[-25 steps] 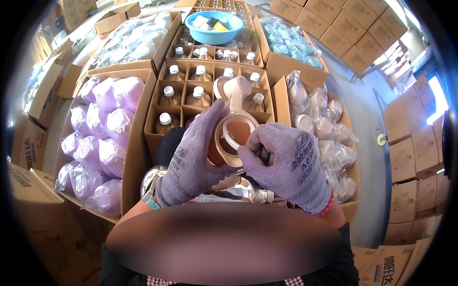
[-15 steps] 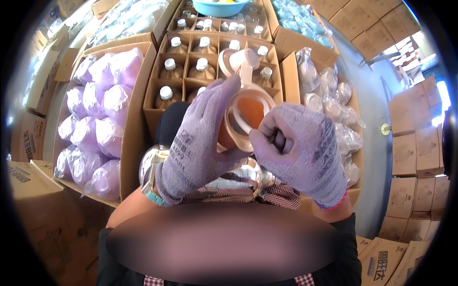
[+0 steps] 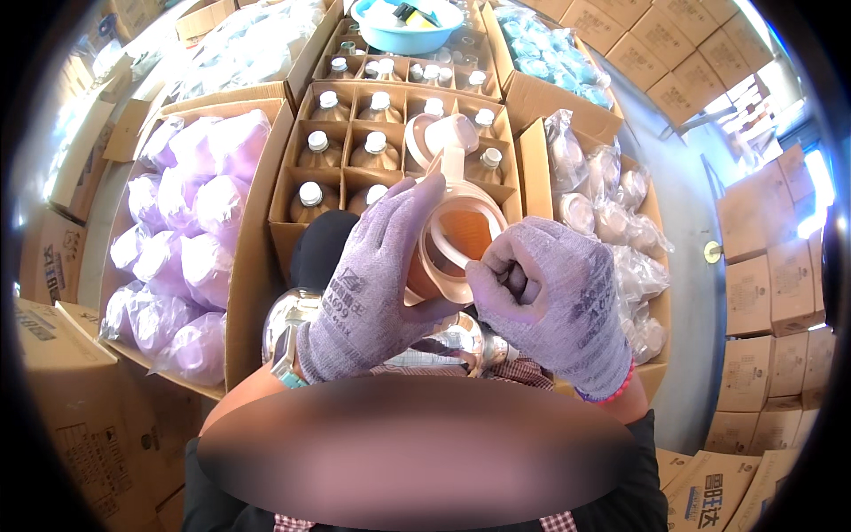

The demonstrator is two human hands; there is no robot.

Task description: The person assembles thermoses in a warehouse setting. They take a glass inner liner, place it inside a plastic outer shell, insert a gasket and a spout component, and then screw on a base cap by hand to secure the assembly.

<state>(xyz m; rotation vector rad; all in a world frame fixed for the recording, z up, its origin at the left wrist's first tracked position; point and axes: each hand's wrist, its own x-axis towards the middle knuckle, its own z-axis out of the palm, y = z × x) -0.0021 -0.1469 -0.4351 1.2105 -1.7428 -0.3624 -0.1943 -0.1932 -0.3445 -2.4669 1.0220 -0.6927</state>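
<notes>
In front of my lap I hold up a peach-coloured plastic bottle [image 3: 454, 285], its open mouth facing me and an orange tint showing inside. Its round flip cap [image 3: 451, 133] stands open on the far side. Around the bottle's left side wraps my left hand [image 3: 377, 262], in a grey-purple knit glove, thumb at the near rim. My right hand [image 3: 554, 306], gloved alike, is closed with fingers curled, thumb and forefinger pinching a pale sealing ring [image 3: 486, 206] at the mouth's right edge. The fingertips partly hide that ring. Behind my hands sits something shiny and silvery [image 3: 288, 312].
Ahead, a divided carton [image 3: 403, 89] holds several white-capped brown bottles [image 3: 377, 152]; a blue basin [image 3: 408, 37] rests beyond. A carton of lilac wrapped items [image 3: 182, 213] flanks my left, one of clear-bagged peach items [image 3: 612, 217] my right. Stacked cartons [image 3: 749, 284] line the right.
The whole view has shifted slightly, so the cartons and hands sit lower in the picture. Both hands keep nearly the same grip on the bottle and ring.
</notes>
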